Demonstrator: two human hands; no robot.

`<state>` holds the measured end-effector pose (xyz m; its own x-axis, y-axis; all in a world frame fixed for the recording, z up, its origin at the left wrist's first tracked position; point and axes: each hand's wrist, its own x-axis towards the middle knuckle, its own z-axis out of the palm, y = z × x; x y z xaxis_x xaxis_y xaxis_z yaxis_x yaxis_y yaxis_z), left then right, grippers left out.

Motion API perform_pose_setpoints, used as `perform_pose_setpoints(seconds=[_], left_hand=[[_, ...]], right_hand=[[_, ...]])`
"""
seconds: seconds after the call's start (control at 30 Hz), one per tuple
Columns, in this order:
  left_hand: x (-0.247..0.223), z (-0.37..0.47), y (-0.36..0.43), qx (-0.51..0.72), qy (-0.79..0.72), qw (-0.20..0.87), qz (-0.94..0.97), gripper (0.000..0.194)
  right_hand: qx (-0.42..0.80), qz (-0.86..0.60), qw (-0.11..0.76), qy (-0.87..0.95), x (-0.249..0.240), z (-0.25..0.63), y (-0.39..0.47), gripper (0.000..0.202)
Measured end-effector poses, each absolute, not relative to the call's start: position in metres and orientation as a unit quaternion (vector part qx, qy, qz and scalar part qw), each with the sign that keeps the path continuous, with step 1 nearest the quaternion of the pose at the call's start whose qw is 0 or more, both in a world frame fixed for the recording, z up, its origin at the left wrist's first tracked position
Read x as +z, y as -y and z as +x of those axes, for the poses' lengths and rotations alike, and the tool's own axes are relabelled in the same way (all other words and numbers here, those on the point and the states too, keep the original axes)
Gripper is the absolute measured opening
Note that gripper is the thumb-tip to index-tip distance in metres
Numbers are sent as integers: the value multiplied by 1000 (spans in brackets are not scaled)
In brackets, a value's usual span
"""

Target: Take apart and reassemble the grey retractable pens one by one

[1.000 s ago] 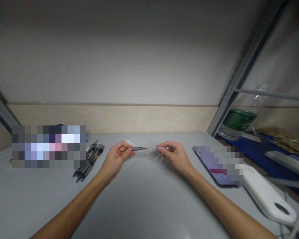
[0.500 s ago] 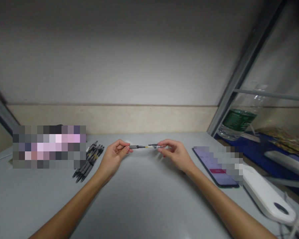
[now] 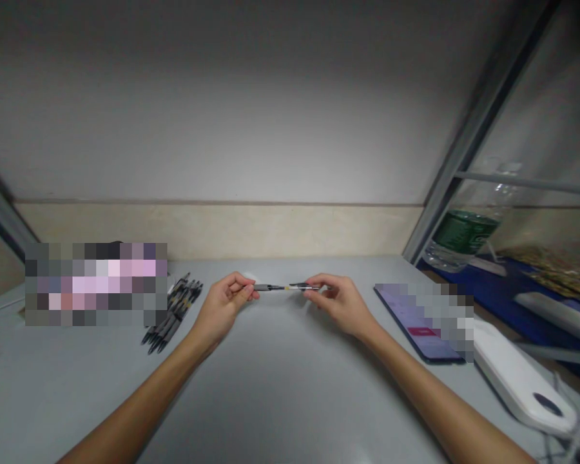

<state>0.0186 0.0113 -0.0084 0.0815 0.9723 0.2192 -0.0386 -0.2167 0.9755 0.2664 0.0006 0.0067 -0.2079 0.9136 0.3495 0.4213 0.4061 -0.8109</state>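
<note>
A slim pen (image 3: 283, 288) lies level between my two hands, just above the desk. My left hand (image 3: 227, 299) pinches its grey grip end between thumb and fingertips. At the other end, by the dark clip, my right hand (image 3: 341, 301) has its thumb and fingers closed on the clear barrel. A yellowish band shows mid-pen. Left of my left hand lies a pile of several similar grey and black pens (image 3: 173, 314), side by side and slanted.
A phone (image 3: 423, 332) with a lit screen lies right of my right hand, beside a white device (image 3: 517, 380) with a cable. A bottle with a green label (image 3: 466, 235) stands by the shelf frame (image 3: 415, 232) at right. A blurred-out pinkish item (image 3: 99, 283) sits at left.
The dark clip now sits nearer the middle of the pen and in line with it, just left of my right fingertips. Both hands have otherwise barely moved.
</note>
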Motion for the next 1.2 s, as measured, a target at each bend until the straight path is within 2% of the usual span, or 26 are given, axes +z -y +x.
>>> perform_pose_setpoints(seconds=[0.03,0.17,0.27,0.37,0.43,0.6,0.7,0.8,0.9,0.97,1.1,1.2], left_hand=[[-8,19,-11,536,-412,472,566,19],[-5,20,-8,532,-407,478,568,20],[-3,20,-7,537,-411,468,568,19],[-3,20,-8,538,-421,458,569,18],[-4,20,-8,535,-424,458,570,19],[-4,21,-8,527,-427,447,583,21],[-2,22,-6,525,-436,440,584,22],[-2,21,-6,523,-436,465,566,23],[-5,21,-7,515,-417,524,535,24],[-7,21,-8,509,-410,541,529,24],[-10,24,-6,515,-425,488,562,21],[-7,26,-2,510,-444,420,606,15]], right_hand=[[278,-472,411,729,5,266,0,27],[261,-492,365,746,1,266,-1,54],[251,-471,413,738,6,266,0,32],[236,-437,436,750,11,265,1,35],[223,-442,416,762,11,265,2,23],[222,-489,374,757,3,265,1,48],[224,-476,406,747,2,266,-1,32],[198,-432,425,770,6,266,1,39],[159,-415,414,794,8,265,3,22],[146,-422,413,794,9,264,4,19],[166,-444,393,787,10,262,4,24],[239,-469,365,768,7,263,2,33]])
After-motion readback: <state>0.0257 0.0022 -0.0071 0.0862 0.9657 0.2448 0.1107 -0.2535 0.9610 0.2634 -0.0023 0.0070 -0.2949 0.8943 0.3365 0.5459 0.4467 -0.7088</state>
